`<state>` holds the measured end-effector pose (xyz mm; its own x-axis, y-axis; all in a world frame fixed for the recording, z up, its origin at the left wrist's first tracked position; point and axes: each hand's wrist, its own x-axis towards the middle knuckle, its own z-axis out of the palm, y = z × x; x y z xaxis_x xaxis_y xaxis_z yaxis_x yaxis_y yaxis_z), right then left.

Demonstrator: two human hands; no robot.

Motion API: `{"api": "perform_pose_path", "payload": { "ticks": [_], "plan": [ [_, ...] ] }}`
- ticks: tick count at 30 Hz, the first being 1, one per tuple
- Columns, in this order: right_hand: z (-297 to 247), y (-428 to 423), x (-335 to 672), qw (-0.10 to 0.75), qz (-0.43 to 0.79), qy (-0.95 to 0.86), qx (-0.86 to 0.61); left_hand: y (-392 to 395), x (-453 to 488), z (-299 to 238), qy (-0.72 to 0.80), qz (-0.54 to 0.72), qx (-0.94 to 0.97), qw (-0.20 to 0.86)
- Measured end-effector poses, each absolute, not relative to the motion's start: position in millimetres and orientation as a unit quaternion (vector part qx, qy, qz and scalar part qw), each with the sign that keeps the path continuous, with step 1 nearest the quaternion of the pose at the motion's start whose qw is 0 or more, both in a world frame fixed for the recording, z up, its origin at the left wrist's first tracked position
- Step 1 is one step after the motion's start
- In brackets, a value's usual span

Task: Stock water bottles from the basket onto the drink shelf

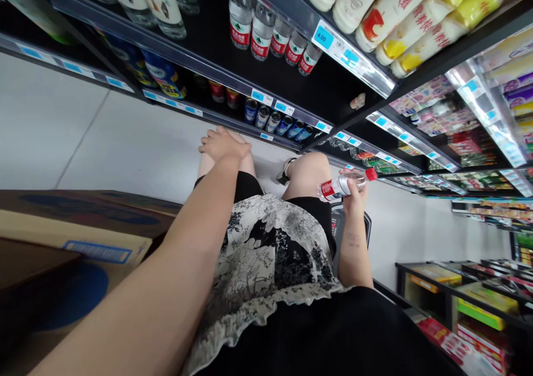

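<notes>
1. The right hand (pixel 353 194) is closed around a small clear bottle (pixel 342 186), fingers and thumb wrapped about its upper half.
2. That bottle is on the right side of the scene, held just above the right knee (pixel 310 170). It lies tilted, with its red cap (pixel 370 174) pointing right and its base towards the left. Its label is red and white. Whether the base touches the leg, I cannot tell.
3. The left hand (pixel 225 143) lies palm down over the left knee (pixel 247 164), fingers loosely spread and a little bent, with nothing seen in its grasp.
4. The person wears a flowered top (pixel 287 248) and black shorts (pixel 249 185). A shoe (pixel 285 170) shows on the pale floor (pixel 137 143) between the knees.
5. Ahead, on the far side, water bottles (pixel 261 34) with red and white labels stand in a group on a dark shelf (pixel 200 34).
6. Below them, a row of blue and white cans (pixel 272 121) stands near the floor.
7. At the far right, fruit-labelled drink bottles (pixel 387 15) fill a higher shelf, with price tags (pixel 328 37) along its edge.
8. On the near left are cardboard boxes (pixel 125 220); on the near right, a low rack (pixel 449 295) carries yellow, green and red packets (pixel 478 304).
</notes>
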<state>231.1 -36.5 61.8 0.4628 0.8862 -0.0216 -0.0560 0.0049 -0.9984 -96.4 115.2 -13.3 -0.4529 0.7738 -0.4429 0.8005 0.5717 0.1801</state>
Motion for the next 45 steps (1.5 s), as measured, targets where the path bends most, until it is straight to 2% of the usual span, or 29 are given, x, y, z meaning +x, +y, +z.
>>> {"api": "perform_pose_path", "payload": {
  "ticks": [6, 11, 18, 27, 34, 37, 40, 45],
  "plan": [
    [38, -59, 217, 0.524, 0.403, -0.386, -0.644, 116, -91, -17, 0.849, -0.023, 0.469, 0.241],
    [12, -66, 198, 0.526, 0.323, -0.360, -0.700, 116, -86, -19, 0.848, -0.026, 0.473, 0.238],
    [19, -58, 185, 0.441, 0.238, -0.430, -0.751, 117, -86, -21, 0.853, -0.023, 0.470, 0.226],
    [13, -43, 188, 0.472, 0.273, -0.405, -0.734, 117, -88, -16, 0.854, -0.025, 0.468, 0.226],
    [12, -64, 206, 0.535, 0.302, -0.357, -0.703, 118, -80, -16, 0.854, -0.026, 0.471, 0.217],
    [15, -82, 200, 0.564, 0.362, -0.321, -0.670, 120, -76, -20, 0.850, -0.032, 0.477, 0.219],
    [21, -91, 186, 0.574, 0.521, -0.283, -0.566, 122, -72, -23, 0.847, -0.041, 0.484, 0.215],
    [27, -77, 184, 0.467, 0.687, -0.228, -0.508, 124, -65, -26, 0.850, -0.050, 0.483, 0.203]
  ]
}}
